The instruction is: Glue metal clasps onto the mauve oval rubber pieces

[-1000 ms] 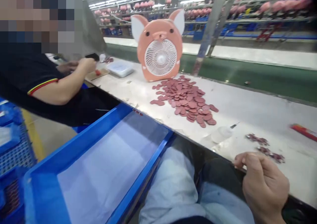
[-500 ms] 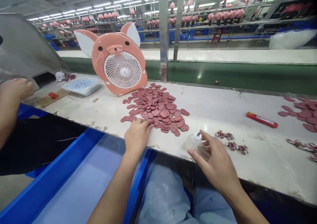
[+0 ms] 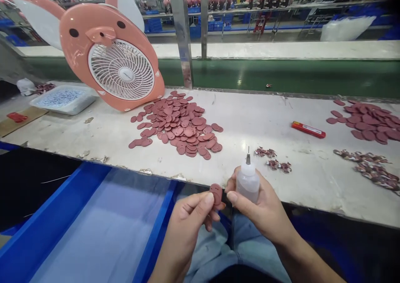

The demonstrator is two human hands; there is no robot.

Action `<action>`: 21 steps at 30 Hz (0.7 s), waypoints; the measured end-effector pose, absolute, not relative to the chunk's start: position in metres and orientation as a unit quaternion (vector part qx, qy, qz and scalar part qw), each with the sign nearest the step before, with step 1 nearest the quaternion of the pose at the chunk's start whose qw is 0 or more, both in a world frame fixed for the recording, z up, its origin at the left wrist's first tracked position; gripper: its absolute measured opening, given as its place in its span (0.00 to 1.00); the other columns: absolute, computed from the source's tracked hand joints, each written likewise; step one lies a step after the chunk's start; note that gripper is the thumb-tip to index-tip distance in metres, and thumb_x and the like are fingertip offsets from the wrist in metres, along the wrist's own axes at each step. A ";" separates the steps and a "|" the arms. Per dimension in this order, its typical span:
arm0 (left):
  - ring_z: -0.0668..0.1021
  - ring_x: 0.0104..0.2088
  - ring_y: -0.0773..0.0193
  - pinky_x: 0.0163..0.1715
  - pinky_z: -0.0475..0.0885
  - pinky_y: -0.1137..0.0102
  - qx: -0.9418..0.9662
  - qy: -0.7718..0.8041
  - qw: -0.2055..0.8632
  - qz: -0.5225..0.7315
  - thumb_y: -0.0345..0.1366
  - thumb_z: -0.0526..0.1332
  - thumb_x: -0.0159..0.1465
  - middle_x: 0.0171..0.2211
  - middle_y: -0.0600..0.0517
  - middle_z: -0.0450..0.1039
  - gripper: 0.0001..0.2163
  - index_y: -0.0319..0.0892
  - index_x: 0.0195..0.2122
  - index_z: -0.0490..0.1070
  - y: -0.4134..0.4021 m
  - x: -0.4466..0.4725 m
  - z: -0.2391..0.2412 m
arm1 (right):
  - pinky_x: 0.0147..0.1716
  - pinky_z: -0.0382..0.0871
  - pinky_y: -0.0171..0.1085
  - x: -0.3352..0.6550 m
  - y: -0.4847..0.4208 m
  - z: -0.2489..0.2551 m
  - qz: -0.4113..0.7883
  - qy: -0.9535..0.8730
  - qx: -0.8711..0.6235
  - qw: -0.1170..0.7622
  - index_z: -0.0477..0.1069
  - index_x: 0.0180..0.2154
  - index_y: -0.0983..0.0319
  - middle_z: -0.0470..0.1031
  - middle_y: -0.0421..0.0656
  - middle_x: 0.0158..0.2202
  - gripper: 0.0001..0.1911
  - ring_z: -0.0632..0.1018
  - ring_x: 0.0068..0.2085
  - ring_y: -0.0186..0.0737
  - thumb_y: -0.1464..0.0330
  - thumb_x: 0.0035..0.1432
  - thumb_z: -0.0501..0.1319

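My left hand (image 3: 190, 218) pinches one small dark-pink oval piece (image 3: 216, 192) between thumb and fingers, held just below the bench's front edge. My right hand (image 3: 261, 206) is wrapped round a small clear squeeze bottle (image 3: 248, 182) with a needle tip, held upright right beside that piece. A heap of the same dark-pink oval pieces (image 3: 179, 124) lies on the white bench in front of me. A few small decorated bits (image 3: 272, 160) lie just beyond the bottle.
A pink pig-shaped fan (image 3: 112, 56) stands at the back left, next to a white tray (image 3: 64, 99). A red marker-like stick (image 3: 308, 129) and a second heap of pink pieces (image 3: 368, 120) lie to the right. A blue bin (image 3: 46, 229) sits at my lower left. A green conveyor (image 3: 281, 74) runs behind.
My left hand took one pink piece from the heap and drew it back. My right hand lifted the bottle off the bench and stood it upright. My view swung right and closer to the bench.
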State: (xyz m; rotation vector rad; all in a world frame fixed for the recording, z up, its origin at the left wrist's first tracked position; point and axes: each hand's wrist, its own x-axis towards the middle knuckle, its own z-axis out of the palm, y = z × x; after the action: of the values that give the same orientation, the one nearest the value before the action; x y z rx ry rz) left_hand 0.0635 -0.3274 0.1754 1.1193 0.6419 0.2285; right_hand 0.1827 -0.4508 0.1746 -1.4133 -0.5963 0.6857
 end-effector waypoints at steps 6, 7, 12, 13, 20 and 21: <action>0.73 0.25 0.68 0.24 0.66 0.75 0.570 0.286 0.769 0.052 0.45 0.67 0.61 0.26 0.49 0.78 0.12 0.42 0.33 0.85 -0.342 0.060 0.179 | 0.29 0.70 0.37 0.181 -0.458 0.175 0.392 -0.199 -0.557 0.705 0.63 0.39 0.59 0.74 0.38 0.27 0.19 0.77 0.27 0.38 0.60 0.56 0.70; 0.73 0.24 0.67 0.24 0.67 0.74 0.579 0.287 0.762 0.052 0.45 0.68 0.61 0.26 0.49 0.78 0.12 0.42 0.33 0.85 -0.344 0.060 0.180 | 0.28 0.69 0.36 0.180 -0.460 0.172 0.396 -0.184 -0.553 0.710 0.64 0.39 0.59 0.74 0.38 0.27 0.20 0.76 0.27 0.38 0.61 0.54 0.72; 0.77 0.27 0.63 0.30 0.73 0.71 0.542 0.330 0.749 0.191 0.44 0.76 0.49 0.26 0.50 0.80 0.14 0.46 0.36 0.84 -0.360 0.060 0.180 | 0.22 0.59 0.28 0.168 -0.462 0.163 0.382 -0.076 -0.526 0.756 0.63 0.43 0.58 0.70 0.35 0.27 0.25 0.69 0.25 0.30 0.58 0.51 0.73; 0.78 0.29 0.63 0.31 0.74 0.71 0.531 0.328 0.745 0.236 0.42 0.78 0.45 0.28 0.51 0.80 0.18 0.48 0.38 0.84 -0.363 0.061 0.178 | 0.21 0.58 0.28 0.164 -0.461 0.162 0.380 -0.056 -0.518 0.764 0.62 0.44 0.57 0.70 0.35 0.27 0.26 0.68 0.24 0.30 0.57 0.52 0.73; 0.78 0.30 0.62 0.33 0.74 0.70 0.606 0.240 0.652 0.387 0.41 0.78 0.48 0.30 0.51 0.78 0.12 0.54 0.34 0.85 -0.373 0.067 0.152 | 0.21 0.57 0.26 0.141 -0.458 0.163 0.426 -0.009 -0.479 0.767 0.61 0.44 0.57 0.66 0.34 0.25 0.27 0.63 0.22 0.27 0.54 0.52 0.72; 0.77 0.30 0.62 0.32 0.74 0.70 0.601 0.241 0.650 0.398 0.44 0.77 0.48 0.29 0.51 0.77 0.12 0.53 0.34 0.85 -0.373 0.067 0.151 | 0.20 0.56 0.26 0.141 -0.459 0.163 0.434 -0.018 -0.481 0.762 0.61 0.45 0.57 0.66 0.34 0.25 0.27 0.63 0.22 0.27 0.54 0.53 0.72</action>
State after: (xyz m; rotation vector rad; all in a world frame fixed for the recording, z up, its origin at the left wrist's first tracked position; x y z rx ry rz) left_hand 0.0667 -0.3733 0.1508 1.3645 0.5485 0.9040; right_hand 0.1408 -0.4588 0.1625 -1.0456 -0.0382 0.9449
